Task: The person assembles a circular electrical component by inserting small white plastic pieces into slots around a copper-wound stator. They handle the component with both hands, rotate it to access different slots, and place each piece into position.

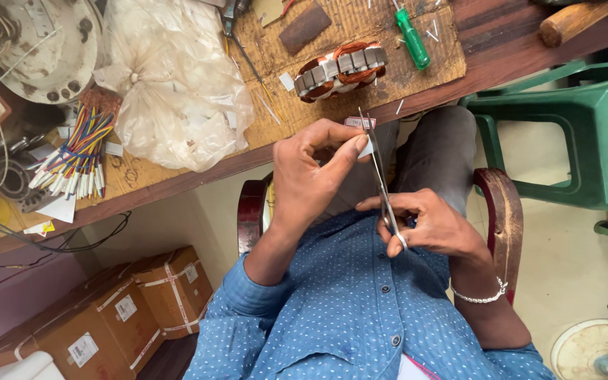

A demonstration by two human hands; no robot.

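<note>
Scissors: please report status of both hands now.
Right hand grips scissors, blades up. Left hand pinches small white strip at the blades. Stator on bench, untouched. Nothing in the way.

Right hand (434, 229) scissors (381, 179) cut left hand's (311, 176) paper strip (366, 148)

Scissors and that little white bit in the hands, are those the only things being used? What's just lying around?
In use:
scissors in right hand
small white strip in left hand

Lying about:
copper-wound motor core
green screwdriver
coloured wire bundle
plastic bag
cardboard boxes
</note>
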